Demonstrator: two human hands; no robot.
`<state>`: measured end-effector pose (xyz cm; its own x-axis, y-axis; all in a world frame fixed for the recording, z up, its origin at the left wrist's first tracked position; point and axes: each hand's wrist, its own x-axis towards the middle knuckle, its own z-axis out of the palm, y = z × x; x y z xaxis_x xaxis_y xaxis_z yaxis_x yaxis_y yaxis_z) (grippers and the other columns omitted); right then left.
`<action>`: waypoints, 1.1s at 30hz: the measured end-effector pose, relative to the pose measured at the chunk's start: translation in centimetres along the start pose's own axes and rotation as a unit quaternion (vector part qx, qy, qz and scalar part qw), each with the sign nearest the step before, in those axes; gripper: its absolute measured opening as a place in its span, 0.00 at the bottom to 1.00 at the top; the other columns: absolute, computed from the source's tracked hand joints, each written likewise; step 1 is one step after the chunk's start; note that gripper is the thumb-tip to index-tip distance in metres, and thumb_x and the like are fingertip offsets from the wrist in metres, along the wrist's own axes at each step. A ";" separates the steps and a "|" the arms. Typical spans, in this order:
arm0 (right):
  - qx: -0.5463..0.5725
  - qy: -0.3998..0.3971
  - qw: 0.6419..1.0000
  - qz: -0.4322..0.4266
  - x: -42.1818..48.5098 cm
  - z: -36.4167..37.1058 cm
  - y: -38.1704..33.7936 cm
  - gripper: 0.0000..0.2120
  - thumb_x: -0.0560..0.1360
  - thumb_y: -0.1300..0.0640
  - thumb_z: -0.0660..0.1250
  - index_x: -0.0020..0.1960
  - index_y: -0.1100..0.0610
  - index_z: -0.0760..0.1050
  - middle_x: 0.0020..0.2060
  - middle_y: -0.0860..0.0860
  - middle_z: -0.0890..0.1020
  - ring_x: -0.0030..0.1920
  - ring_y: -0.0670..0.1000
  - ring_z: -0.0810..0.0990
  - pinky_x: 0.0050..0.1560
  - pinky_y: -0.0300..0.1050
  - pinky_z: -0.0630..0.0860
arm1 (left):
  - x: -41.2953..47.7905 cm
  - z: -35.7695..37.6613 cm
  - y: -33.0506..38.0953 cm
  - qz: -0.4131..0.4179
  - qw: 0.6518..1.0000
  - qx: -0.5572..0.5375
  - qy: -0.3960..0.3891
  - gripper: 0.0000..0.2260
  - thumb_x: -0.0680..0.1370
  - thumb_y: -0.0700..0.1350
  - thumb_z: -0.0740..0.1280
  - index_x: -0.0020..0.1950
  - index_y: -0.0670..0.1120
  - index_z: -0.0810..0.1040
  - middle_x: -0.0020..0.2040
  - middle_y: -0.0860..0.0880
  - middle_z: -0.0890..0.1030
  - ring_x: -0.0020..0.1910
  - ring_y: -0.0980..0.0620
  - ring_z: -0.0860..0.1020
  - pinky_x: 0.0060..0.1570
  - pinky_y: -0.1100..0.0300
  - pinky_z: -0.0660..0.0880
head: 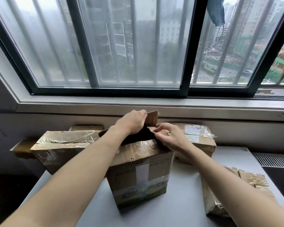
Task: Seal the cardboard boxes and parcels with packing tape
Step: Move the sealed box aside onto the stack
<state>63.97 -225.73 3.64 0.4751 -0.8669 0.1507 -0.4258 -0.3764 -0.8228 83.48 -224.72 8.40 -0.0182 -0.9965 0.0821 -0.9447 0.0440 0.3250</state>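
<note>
Left hand (133, 122): fingers curled round the top edge of the far flap (152, 118) of the centre box (138, 176) — flap stands upright.
Right hand (170, 136): thumb and forefinger pinch a smaller side flap (152, 129) just below the other hand; remaining fingers loosely spread.
Centre box: tall, upright on the table (187, 203), top open. Near flap is folded down and crumpled, with old clear tape across it and down the front. Inside is dark — contents can't be made out.
Left box (64, 145): closed, wrinkled tape over the top, just beside the centre box and overhanging the table's left edge.
Small box (87, 128): behind the left box, only its top shows.
Back-right box (198, 141): closed, white label under tape on top, behind the right wrist.
Near-right parcel (246, 182): lies near the table's right edge, wrapped in shiny tape, partly hidden by the right forearm.
Table: white, set against the wall under the sill.
Room: barred window (138, 46), grey sill, blue face mask (216, 12) hanging top right, vent grille (272, 159) at right.
</note>
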 end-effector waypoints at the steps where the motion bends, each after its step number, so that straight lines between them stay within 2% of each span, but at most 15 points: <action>1: -0.057 -0.011 0.998 -0.021 -0.1 0.6 0.4 0.07 0.76 0.54 0.71 0.49 0.57 0.83 0.57 0.48 0.79 0.57 0.45 0.76 0.57 0.33 0.67 | -0.1 0.1 0.2 0.002 1.000 -0.003 -0.004 0.14 0.85 0.50 0.53 0.56 0.43 0.74 0.50 0.37 0.81 0.49 0.36 0.78 0.51 0.47 0.74; 4: -0.077 0.020 0.996 -0.043 0.0 1.6 1.2 0.09 0.81 0.58 0.65 0.56 0.60 0.82 0.60 0.49 0.73 0.62 0.44 0.71 0.59 0.23 0.58 | -0.6 0.2 0.1 0.015 1.000 -0.017 -0.011 0.13 0.85 0.50 0.54 0.56 0.45 0.74 0.48 0.39 0.81 0.48 0.38 0.78 0.48 0.50 0.72; 7: -0.049 0.099 0.994 -0.021 0.4 2.0 1.5 0.08 0.81 0.66 0.59 0.58 0.63 0.73 0.56 0.54 0.71 0.60 0.53 0.72 0.57 0.29 0.61 | -1.7 0.4 -0.1 0.047 0.996 -0.038 -0.062 0.11 0.84 0.53 0.58 0.59 0.49 0.75 0.52 0.46 0.81 0.52 0.45 0.78 0.54 0.52 0.73; 10: -0.004 0.138 0.990 0.028 0.2 2.4 1.0 0.13 0.80 0.67 0.56 0.64 0.60 0.66 0.57 0.54 0.71 0.59 0.52 0.72 0.56 0.35 0.63 | -2.7 1.2 -0.7 0.083 0.990 -0.031 -0.114 0.16 0.82 0.56 0.63 0.65 0.50 0.77 0.65 0.49 0.74 0.63 0.50 0.73 0.68 0.56 0.67; 12: -0.016 0.132 0.991 0.019 0.2 2.4 0.8 0.15 0.80 0.67 0.55 0.65 0.60 0.69 0.58 0.54 0.73 0.59 0.50 0.72 0.58 0.34 0.63 | -3.1 1.5 -1.3 0.081 0.988 -0.054 -0.117 0.16 0.83 0.54 0.62 0.68 0.49 0.77 0.69 0.51 0.71 0.68 0.52 0.69 0.72 0.59 0.61; 14: -0.037 0.109 0.993 0.002 0.5 2.3 0.5 0.11 0.81 0.65 0.57 0.59 0.61 0.76 0.56 0.54 0.76 0.57 0.48 0.72 0.55 0.28 0.62 | -3.4 1.3 -1.7 0.060 0.986 -0.093 -0.122 0.14 0.84 0.46 0.60 0.69 0.49 0.77 0.71 0.52 0.70 0.70 0.54 0.68 0.68 0.70 0.57; 16: -0.049 0.088 0.995 0.006 0.8 2.1 0.0 0.08 0.81 0.61 0.61 0.54 0.60 0.78 0.54 0.52 0.76 0.54 0.46 0.71 0.52 0.30 0.62 | -3.5 0.7 -1.9 0.038 0.987 -0.101 -0.120 0.15 0.84 0.42 0.61 0.70 0.49 0.76 0.72 0.52 0.69 0.71 0.54 0.68 0.65 0.74 0.56; 20: -0.069 0.058 0.995 0.045 1.4 1.9 -0.1 0.04 0.79 0.56 0.66 0.51 0.57 0.77 0.55 0.51 0.76 0.54 0.47 0.72 0.54 0.36 0.63 | -4.1 0.0 -3.2 -0.048 0.989 -0.064 -0.123 0.27 0.81 0.52 0.65 0.79 0.54 0.62 0.74 0.50 0.69 0.71 0.49 0.69 0.68 0.62 0.62; 24: -0.065 0.056 0.994 0.073 1.7 2.0 0.0 0.03 0.78 0.56 0.66 0.51 0.54 0.75 0.56 0.55 0.78 0.54 0.52 0.75 0.50 0.40 0.65 | -5.4 -1.2 -4.7 -0.102 0.985 -0.036 -0.131 0.25 0.82 0.56 0.62 0.78 0.53 0.64 0.75 0.51 0.69 0.73 0.49 0.68 0.70 0.58 0.62; 27: -0.022 0.042 0.992 0.115 1.7 2.0 -0.5 0.13 0.80 0.55 0.63 0.64 0.55 0.70 0.61 0.56 0.77 0.54 0.53 0.76 0.49 0.44 0.69 | -6.1 -1.7 -5.6 -0.165 0.975 -0.011 -0.151 0.29 0.81 0.63 0.59 0.79 0.52 0.62 0.77 0.48 0.65 0.75 0.46 0.65 0.70 0.54 0.63; 28: -0.007 0.030 0.991 0.129 1.6 2.1 -0.6 0.18 0.81 0.54 0.62 0.70 0.54 0.66 0.65 0.56 0.76 0.53 0.53 0.76 0.50 0.45 0.71 | -6.4 -1.8 -5.8 -0.195 0.968 -0.005 -0.160 0.34 0.78 0.67 0.59 0.79 0.52 0.61 0.78 0.47 0.64 0.74 0.44 0.66 0.70 0.52 0.65; 30: -0.003 0.013 0.990 0.143 1.4 2.1 -0.5 0.26 0.82 0.54 0.60 0.79 0.54 0.58 0.72 0.55 0.71 0.60 0.53 0.75 0.59 0.44 0.70 | -6.6 -1.6 -5.9 -0.233 0.960 -0.011 -0.157 0.41 0.73 0.73 0.61 0.79 0.52 0.60 0.77 0.45 0.63 0.73 0.43 0.67 0.69 0.50 0.68; 32: -0.012 0.014 0.989 0.147 1.2 2.1 -0.4 0.26 0.82 0.55 0.58 0.79 0.54 0.59 0.73 0.55 0.70 0.67 0.54 0.73 0.68 0.48 0.69 | -6.6 -1.2 -5.6 -0.231 0.964 -0.030 -0.130 0.43 0.71 0.73 0.64 0.80 0.51 0.60 0.78 0.45 0.62 0.73 0.42 0.66 0.69 0.50 0.67; 33: -0.003 0.027 0.987 0.156 1.2 2.0 -0.4 0.24 0.82 0.55 0.58 0.78 0.54 0.62 0.71 0.55 0.73 0.67 0.55 0.74 0.68 0.50 0.70 | -6.5 -1.1 -5.3 -0.214 0.969 -0.033 -0.116 0.42 0.72 0.72 0.64 0.79 0.51 0.61 0.77 0.45 0.63 0.73 0.43 0.66 0.70 0.50 0.67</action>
<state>66.22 -225.94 3.06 0.2783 -0.9571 -0.0806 -0.5499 -0.0899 -0.8304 88.98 -218.39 7.14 0.2905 -0.9135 -0.2848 -0.8593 -0.3800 0.3424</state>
